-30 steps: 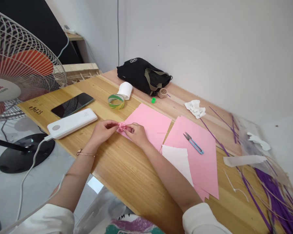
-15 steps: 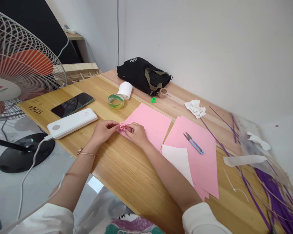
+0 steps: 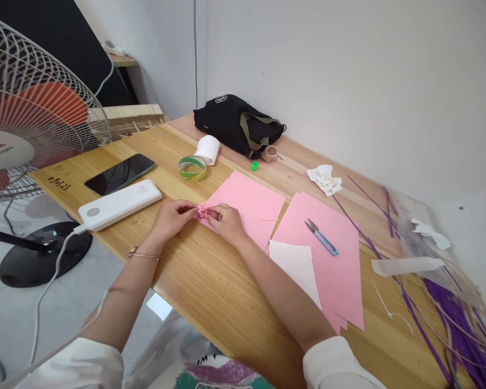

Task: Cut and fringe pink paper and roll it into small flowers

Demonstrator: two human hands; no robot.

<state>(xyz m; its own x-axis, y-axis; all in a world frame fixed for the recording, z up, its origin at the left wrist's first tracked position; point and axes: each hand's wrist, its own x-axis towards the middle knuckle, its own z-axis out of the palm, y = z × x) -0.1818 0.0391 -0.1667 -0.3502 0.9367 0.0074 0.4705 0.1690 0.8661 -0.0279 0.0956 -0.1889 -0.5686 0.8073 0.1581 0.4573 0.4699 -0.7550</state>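
A small pink paper flower [image 3: 202, 209], round with frilly curled strips, is held between both hands at the near left edge of a pink paper sheet [image 3: 249, 202]. My left hand [image 3: 171, 219] pinches it from the left with thumb and forefinger. From the right, my right hand [image 3: 227, 221] pinches it too, its other fingers curled. The fingertips partly cover the flower's sides. More pink sheets [image 3: 336, 227] lie to the right, with blue-handled thread snips [image 3: 322, 237] on top and a torn white paper [image 3: 294, 262] overlapping them.
Near my left hand lie a white power bank [image 3: 121, 204] with a cable and a phone [image 3: 120, 174]. Behind are a tape roll [image 3: 193, 168], a paper roll [image 3: 208, 149], a green cap [image 3: 255, 166] and a black bag [image 3: 230, 121]. Purple strips [image 3: 461, 329] spread at right; a fan [image 3: 36, 113] stands left.
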